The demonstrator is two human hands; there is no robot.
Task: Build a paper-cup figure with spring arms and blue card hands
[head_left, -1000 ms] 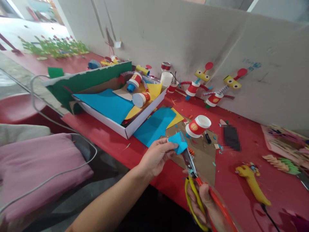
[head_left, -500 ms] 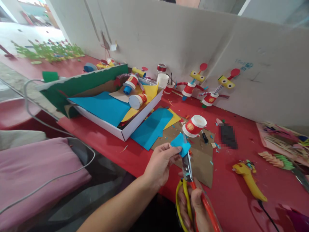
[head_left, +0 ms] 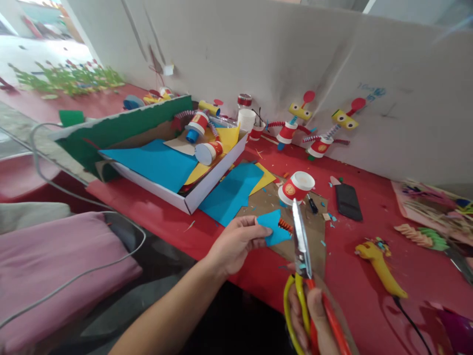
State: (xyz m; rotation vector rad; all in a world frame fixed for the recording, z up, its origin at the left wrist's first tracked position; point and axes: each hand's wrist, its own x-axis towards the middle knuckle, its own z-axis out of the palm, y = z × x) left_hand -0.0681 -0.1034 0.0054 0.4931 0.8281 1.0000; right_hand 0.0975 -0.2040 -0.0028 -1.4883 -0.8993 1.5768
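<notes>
Between its thumb and fingers, my left hand (head_left: 236, 242) pinches a small blue paper piece (head_left: 271, 228). My right hand (head_left: 314, 315) is wrapped round the yellow and red handles of the scissors (head_left: 302, 241). Their blades look nearly closed, point up and away, and stand to the right of the paper, apart from it. An orange coiled strip (head_left: 285, 226) shows just beyond the paper's right side. Behind the blades, a red and white paper cup (head_left: 296, 187) lies tilted on the brown cardboard (head_left: 314, 246).
At the left stands a white and green box (head_left: 192, 201) of coloured paper and cup figures. Two cup figures (head_left: 286, 133) (head_left: 320, 147) stand by the wall. On the right lie a phone (head_left: 348, 201), a yellow glue gun (head_left: 382, 268) and craft sticks (head_left: 439, 209). A larger blue sheet (head_left: 232, 192) lies beside the box.
The scissors have moved right, off the blue paper, and their blades have come together. My left hand has shifted slightly left with the paper, and the orange coiled strip shows more.
</notes>
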